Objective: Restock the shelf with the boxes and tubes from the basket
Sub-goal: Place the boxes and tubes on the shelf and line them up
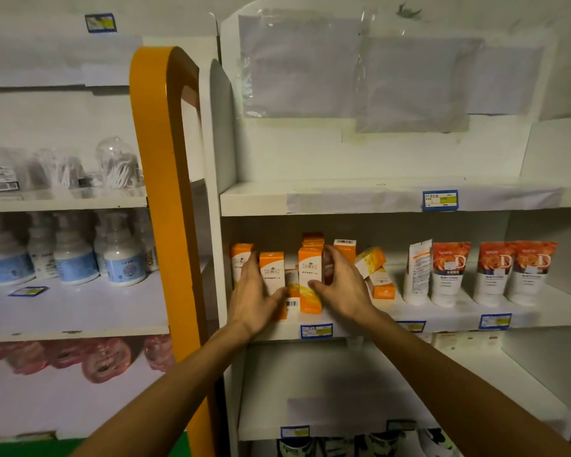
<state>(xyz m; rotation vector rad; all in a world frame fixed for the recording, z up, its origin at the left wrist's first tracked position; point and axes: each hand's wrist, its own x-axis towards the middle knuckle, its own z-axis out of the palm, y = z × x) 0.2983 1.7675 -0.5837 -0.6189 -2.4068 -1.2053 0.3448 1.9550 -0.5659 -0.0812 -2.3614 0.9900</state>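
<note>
1. Nearest me, both my forearms reach up and forward to the middle shelf (442,316). The basket is not in view.
2. My left hand (253,300) has its grip curled round an upright orange box (272,270), thumb across the front, fingers behind its left side.
3. My right hand (343,288) grips the taller orange box (309,275) at 3 o'clock of the first, thumb low on its face, fingers wrapped over its right edge.
4. I judge the step in hand to be squaring these boxes into a row at the shelf's front.
5. Farther back, at 2 o'clock of my right hand, tilted boxes (373,262) lean loosely; next I should stand them upright.
6. Farther right, at 3 o'clock, the tubes (450,272) stand already shelved.
</note>
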